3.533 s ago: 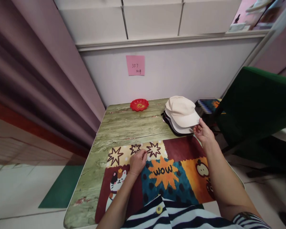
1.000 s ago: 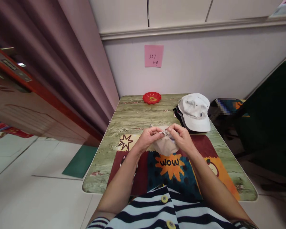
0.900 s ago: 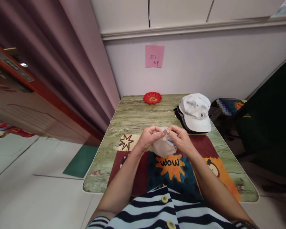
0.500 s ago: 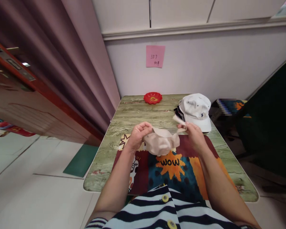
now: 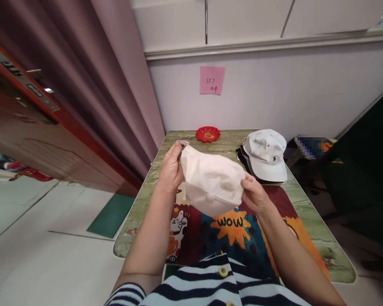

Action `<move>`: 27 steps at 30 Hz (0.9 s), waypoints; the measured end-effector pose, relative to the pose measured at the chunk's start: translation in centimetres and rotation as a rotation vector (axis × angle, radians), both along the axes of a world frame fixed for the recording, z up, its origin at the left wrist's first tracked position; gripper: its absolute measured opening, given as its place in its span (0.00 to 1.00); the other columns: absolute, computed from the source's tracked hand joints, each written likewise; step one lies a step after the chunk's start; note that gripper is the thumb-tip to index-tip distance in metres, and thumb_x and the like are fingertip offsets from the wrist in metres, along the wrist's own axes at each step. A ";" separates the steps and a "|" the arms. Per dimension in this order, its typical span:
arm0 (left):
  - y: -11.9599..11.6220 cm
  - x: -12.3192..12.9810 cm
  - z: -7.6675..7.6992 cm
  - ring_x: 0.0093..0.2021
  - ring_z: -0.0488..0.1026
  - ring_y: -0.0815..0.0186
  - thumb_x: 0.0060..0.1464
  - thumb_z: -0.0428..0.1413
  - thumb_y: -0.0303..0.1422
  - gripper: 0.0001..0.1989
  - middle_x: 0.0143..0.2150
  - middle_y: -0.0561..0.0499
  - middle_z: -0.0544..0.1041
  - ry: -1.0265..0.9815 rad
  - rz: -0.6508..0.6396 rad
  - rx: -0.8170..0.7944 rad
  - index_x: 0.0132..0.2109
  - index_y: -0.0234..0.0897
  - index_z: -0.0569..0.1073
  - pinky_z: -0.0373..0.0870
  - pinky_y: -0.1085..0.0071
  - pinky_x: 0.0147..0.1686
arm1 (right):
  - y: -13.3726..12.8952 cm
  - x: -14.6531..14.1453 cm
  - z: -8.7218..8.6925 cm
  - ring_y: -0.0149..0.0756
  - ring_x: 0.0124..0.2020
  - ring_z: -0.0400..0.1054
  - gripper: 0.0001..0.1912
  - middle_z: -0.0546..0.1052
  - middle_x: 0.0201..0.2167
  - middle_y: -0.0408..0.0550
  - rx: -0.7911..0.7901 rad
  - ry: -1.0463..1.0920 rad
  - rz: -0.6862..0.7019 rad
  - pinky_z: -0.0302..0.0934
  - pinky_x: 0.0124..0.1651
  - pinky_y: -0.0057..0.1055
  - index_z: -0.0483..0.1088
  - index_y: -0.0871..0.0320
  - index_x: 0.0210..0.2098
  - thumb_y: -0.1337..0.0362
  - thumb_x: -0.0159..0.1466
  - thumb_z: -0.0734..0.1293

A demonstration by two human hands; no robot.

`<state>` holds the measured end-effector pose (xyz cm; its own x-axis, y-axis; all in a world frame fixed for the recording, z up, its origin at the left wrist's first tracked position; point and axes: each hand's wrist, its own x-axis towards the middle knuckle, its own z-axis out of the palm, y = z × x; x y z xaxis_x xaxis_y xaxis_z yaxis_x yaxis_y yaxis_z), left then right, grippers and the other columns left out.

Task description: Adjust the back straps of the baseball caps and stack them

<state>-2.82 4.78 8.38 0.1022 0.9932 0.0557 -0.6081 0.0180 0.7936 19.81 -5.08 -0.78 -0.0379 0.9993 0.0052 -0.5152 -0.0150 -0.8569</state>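
Observation:
Between my two hands a cream-coloured cap [image 5: 213, 180] is held up above the table, its crown turned toward me. My left hand [image 5: 172, 168] grips its upper left edge, where a small strap end shows. At the cap's right edge, my right hand [image 5: 254, 192] pinches the fabric between thumb and fingers. A white baseball cap [image 5: 264, 148] with a small dark logo lies on top of darker caps at the table's right side, beyond my right hand.
A red scalloped dish [image 5: 207, 134] sits at the back of the wood-patterned table [image 5: 140, 212]. Under my hands lies a colourful mat [image 5: 207, 242] marked "WOW". A pink note [image 5: 212, 80] is stuck on the wall. A wooden door [image 5: 67, 144] stands left, a dark green object [image 5: 364, 187] right.
The cream cap has been turned and spread, so its crown now shows broadly. My left hand has moved up and left, and my right hand has dropped onto the cap's right edge.

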 end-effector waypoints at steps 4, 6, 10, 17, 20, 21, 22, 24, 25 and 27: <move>-1.2 -1.7 -4.4 0.49 0.80 0.57 0.60 0.59 0.49 0.22 0.44 0.43 0.83 -0.039 -0.205 -0.224 0.48 0.33 0.78 0.74 0.63 0.54 | 2.0 -1.4 -0.6 0.39 0.42 0.80 0.16 0.84 0.41 0.43 -0.165 0.295 -0.237 0.75 0.47 0.33 0.77 0.52 0.44 0.56 0.59 0.76; -3.6 -2.6 -7.6 0.56 0.77 0.50 0.62 0.55 0.52 0.27 0.49 0.41 0.83 -0.068 -0.346 -0.366 0.54 0.33 0.77 0.73 0.58 0.57 | 2.8 -1.8 -1.6 0.37 0.40 0.80 0.13 0.85 0.39 0.42 -0.259 0.395 -0.275 0.76 0.46 0.33 0.77 0.53 0.46 0.60 0.62 0.73; -9.2 -4.8 -13.6 0.57 0.76 0.47 0.58 0.55 0.58 0.36 0.52 0.37 0.81 -0.156 -0.509 -0.551 0.61 0.33 0.72 0.75 0.53 0.54 | 3.0 -2.5 -4.6 0.36 0.34 0.80 0.12 0.85 0.35 0.42 -0.409 0.446 -0.316 0.77 0.42 0.30 0.76 0.55 0.47 0.67 0.63 0.72; -11.0 -5.3 -16.0 0.43 0.81 0.59 0.50 0.66 0.25 0.15 0.43 0.42 0.84 -0.046 -0.084 -0.635 0.47 0.30 0.78 0.77 0.65 0.49 | 1.3 -3.9 -9.0 0.37 0.39 0.81 0.10 0.85 0.41 0.48 -0.485 0.319 -0.084 0.76 0.43 0.30 0.75 0.57 0.46 0.62 0.65 0.72; -7.4 -5.5 -13.0 0.42 0.81 0.59 0.50 0.67 0.27 0.18 0.45 0.40 0.83 0.022 -0.054 -0.463 0.49 0.29 0.78 0.78 0.66 0.47 | 0.4 -3.7 -10.0 0.42 0.44 0.80 0.18 0.84 0.44 0.55 -0.471 0.194 0.020 0.75 0.46 0.35 0.75 0.57 0.47 0.51 0.64 0.73; -5.8 -5.8 -11.9 0.42 0.81 0.59 0.49 0.68 0.28 0.18 0.46 0.39 0.83 0.054 -0.048 -0.393 0.48 0.29 0.78 0.78 0.67 0.45 | 0.1 -3.6 -10.3 0.42 0.44 0.80 0.20 0.83 0.44 0.56 -0.462 0.160 0.028 0.75 0.48 0.35 0.75 0.57 0.47 0.50 0.63 0.73; -4.1 -6.2 -10.9 0.41 0.81 0.60 0.49 0.68 0.28 0.19 0.47 0.39 0.83 0.083 -0.044 -0.323 0.49 0.29 0.78 0.78 0.68 0.44 | -0.1 -3.4 -10.6 0.42 0.44 0.80 0.20 0.83 0.44 0.57 -0.451 0.135 0.025 0.74 0.49 0.35 0.75 0.58 0.47 0.50 0.63 0.74; -1.0 -7.4 -9.4 0.42 0.81 0.60 0.48 0.69 0.30 0.23 0.49 0.39 0.82 0.116 0.001 -0.190 0.52 0.29 0.77 0.79 0.67 0.45 | -0.4 -3.2 -11.0 0.40 0.44 0.80 0.20 0.83 0.43 0.56 -0.432 0.114 0.016 0.73 0.51 0.35 0.76 0.59 0.46 0.53 0.61 0.75; 0.3 -8.1 -9.2 0.43 0.80 0.61 0.48 0.69 0.30 0.25 0.51 0.40 0.81 0.123 0.042 -0.137 0.53 0.29 0.76 0.78 0.68 0.46 | -0.5 -3.1 -11.2 0.40 0.44 0.80 0.19 0.83 0.43 0.56 -0.423 0.112 0.018 0.73 0.52 0.35 0.76 0.59 0.46 0.54 0.60 0.76; 2.1 -9.9 -9.7 0.45 0.80 0.62 0.48 0.68 0.28 0.29 0.55 0.42 0.80 0.133 0.143 -0.102 0.58 0.33 0.73 0.78 0.68 0.48 | -0.7 -3.0 -11.5 0.39 0.44 0.79 0.20 0.83 0.43 0.55 -0.405 0.107 0.025 0.72 0.53 0.35 0.77 0.59 0.45 0.54 0.59 0.77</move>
<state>-12.71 6.87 -1.27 -0.0401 0.9979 -0.0503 -0.5000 0.0236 0.8657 16.81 -5.78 -12.23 -0.0828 0.9202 -0.3826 -0.5958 -0.3534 -0.7212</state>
